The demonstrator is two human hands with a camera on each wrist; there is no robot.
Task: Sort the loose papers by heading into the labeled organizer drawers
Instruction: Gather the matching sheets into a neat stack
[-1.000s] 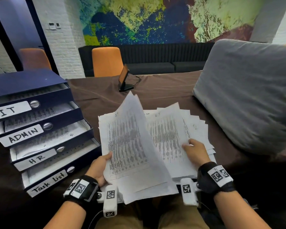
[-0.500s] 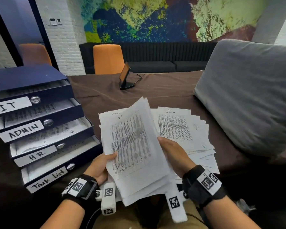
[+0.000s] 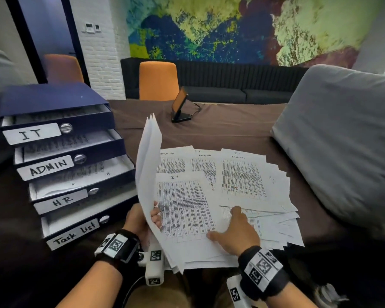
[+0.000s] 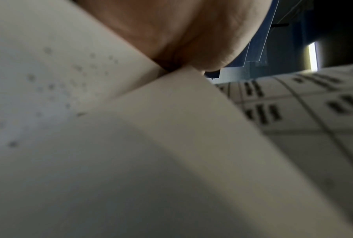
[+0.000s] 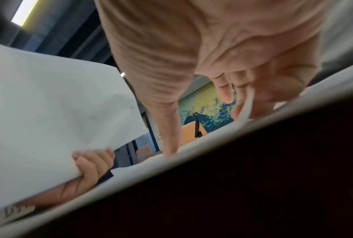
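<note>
**Sorting under way, plenty left**

All four organizer drawers point(image 3: 71, 174), beside the left hand point(image 3: 140, 221), already hold sheets. That hand grips a lifted sheaf point(image 3: 148, 165). The right hand point(image 3: 236, 232), fingers spread, presses the fanned loose papers point(image 3: 242, 178), an "IT" sheet by its thumb.

Fanned printed papers point(image 3: 242, 181), top sheet headed IT, beside blue organizer point(image 3: 53, 103) with four labeled drawers ajar.

Matt white paper sheets point(image 3: 185, 203) on dull brown cloth point(image 3: 231, 132) — drawer knobs point(image 3: 66, 128) shiny metal.
</note>
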